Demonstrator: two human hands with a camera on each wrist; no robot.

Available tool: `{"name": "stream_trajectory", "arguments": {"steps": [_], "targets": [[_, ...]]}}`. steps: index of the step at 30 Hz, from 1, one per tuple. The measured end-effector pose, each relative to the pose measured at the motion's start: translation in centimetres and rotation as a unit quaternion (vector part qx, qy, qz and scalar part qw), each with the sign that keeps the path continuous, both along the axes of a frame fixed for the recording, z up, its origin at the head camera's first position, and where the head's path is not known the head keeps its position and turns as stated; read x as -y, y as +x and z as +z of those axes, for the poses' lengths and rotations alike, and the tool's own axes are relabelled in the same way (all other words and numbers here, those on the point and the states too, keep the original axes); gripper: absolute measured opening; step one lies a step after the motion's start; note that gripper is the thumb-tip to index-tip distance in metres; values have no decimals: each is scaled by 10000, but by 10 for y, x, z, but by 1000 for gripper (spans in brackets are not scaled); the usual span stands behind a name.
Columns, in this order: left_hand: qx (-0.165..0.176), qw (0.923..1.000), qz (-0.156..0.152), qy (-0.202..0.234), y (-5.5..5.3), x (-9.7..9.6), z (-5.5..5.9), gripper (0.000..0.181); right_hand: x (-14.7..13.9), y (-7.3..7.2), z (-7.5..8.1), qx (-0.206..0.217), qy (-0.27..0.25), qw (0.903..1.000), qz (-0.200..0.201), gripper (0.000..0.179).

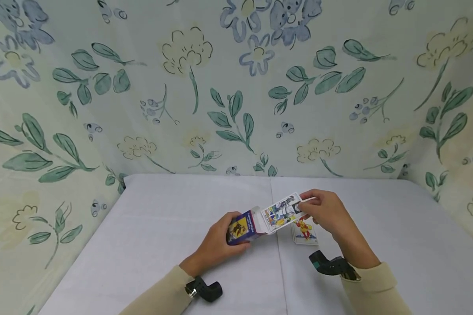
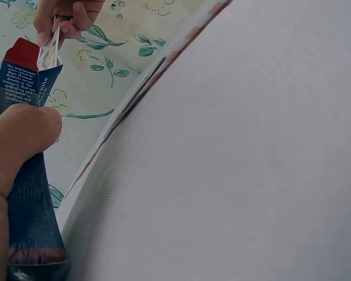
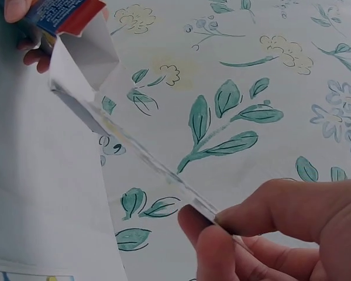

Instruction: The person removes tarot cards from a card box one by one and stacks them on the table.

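Observation:
My left hand point(image 1: 214, 239) grips a blue card box point(image 1: 241, 228) with a yellow picture on its front, tilted so its mouth faces right. The box's white inside point(image 3: 96, 55) and red flap point(image 3: 82, 16) show in the right wrist view. Between thumb and fingers, my right hand point(image 1: 328, 212) pinches the far end of a few picture cards point(image 1: 280, 213). Seen edge-on, these cards point(image 3: 152, 159) are thin, and their near end lies at the box mouth. A stack of cards point(image 1: 306, 232) with a red and yellow figure rests on the table below the right hand.
A white cloth covers the table point(image 1: 173, 205), with a crease running down its middle. Behind and at both sides hangs a floral curtain point(image 1: 236, 65). Black wrist cameras point(image 1: 209, 291) sit on both beige sleeves point(image 1: 161, 293).

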State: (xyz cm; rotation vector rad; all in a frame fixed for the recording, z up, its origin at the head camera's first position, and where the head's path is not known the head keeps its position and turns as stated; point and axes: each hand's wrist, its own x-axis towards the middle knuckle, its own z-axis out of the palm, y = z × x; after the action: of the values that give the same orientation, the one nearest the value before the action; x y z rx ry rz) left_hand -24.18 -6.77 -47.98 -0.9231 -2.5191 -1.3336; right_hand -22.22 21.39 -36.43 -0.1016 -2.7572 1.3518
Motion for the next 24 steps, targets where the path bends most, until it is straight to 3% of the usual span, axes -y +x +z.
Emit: {"name": "stream_trajectory", "arguments": {"steps": [5, 15, 24], "targets": [[-41, 10000, 56, -63, -1, 0, 2, 73, -9, -5, -3, -155, 9, 9998, -79, 34], [-50, 10000, 54, -18, 0, 0, 2, 73, -12, 1, 7, -84, -118, 9994, -301, 37], [-133, 9999, 26, 3, -1, 0, -1, 72, -19, 0, 5, -47, -514, 9978, -426, 35]]}}
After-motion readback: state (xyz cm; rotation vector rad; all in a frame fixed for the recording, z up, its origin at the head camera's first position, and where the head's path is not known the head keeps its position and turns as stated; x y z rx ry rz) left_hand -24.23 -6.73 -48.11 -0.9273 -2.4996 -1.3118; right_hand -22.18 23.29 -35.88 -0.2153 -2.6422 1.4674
